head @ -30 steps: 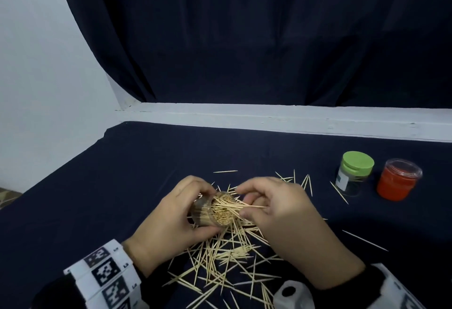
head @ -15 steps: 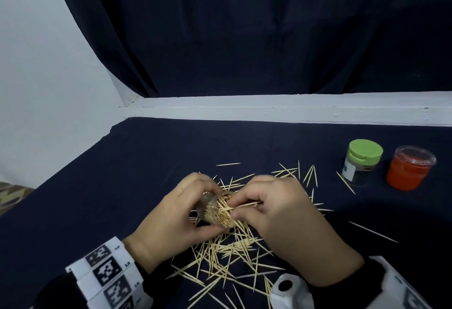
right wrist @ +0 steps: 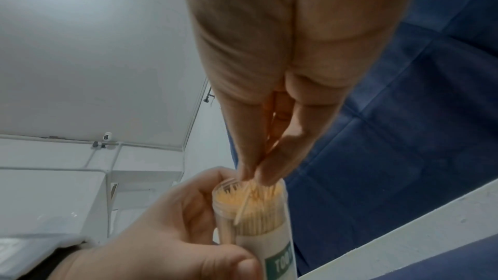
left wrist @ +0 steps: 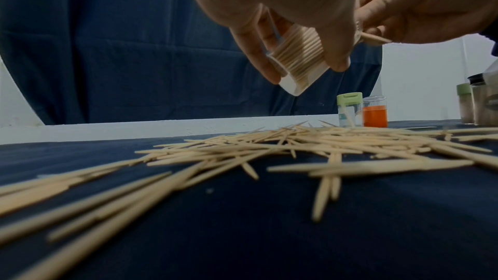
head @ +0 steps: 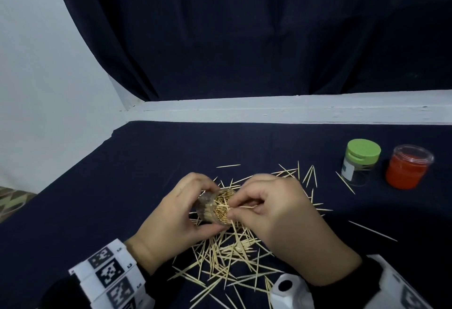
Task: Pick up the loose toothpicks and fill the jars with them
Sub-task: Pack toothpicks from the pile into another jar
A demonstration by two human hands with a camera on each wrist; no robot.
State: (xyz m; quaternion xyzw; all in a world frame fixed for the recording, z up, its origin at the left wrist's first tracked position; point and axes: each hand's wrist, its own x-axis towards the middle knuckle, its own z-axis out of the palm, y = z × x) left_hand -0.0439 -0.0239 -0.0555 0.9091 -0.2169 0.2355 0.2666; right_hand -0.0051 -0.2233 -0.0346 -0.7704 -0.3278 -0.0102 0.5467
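Note:
A clear plastic jar (head: 212, 207) packed with toothpicks lies tilted on its side above the table, mouth toward the right. My left hand (head: 181, 213) grips it around the body; the jar (left wrist: 296, 56) shows from below between thumb and fingers. My right hand (head: 274, 213) pinches a toothpick (head: 244, 206) at the jar's mouth. In the right wrist view my right fingertips (right wrist: 258, 175) press that toothpick (right wrist: 243, 203) into the full jar (right wrist: 253, 210). Several loose toothpicks (head: 230, 255) lie scattered on the dark cloth under both hands.
A green-lidded jar (head: 359, 162) and a clear jar with red contents (head: 407, 170) stand at the right on the dark tablecloth (head: 122, 186). A white ledge (head: 293, 110) and dark curtain bound the far side. Stray toothpicks (head: 371, 231) lie to the right.
My right hand has moved in against the jar's mouth, pushing toothpicks further in. The left hand keeps the same grip on the jar. The head view has shifted a little.

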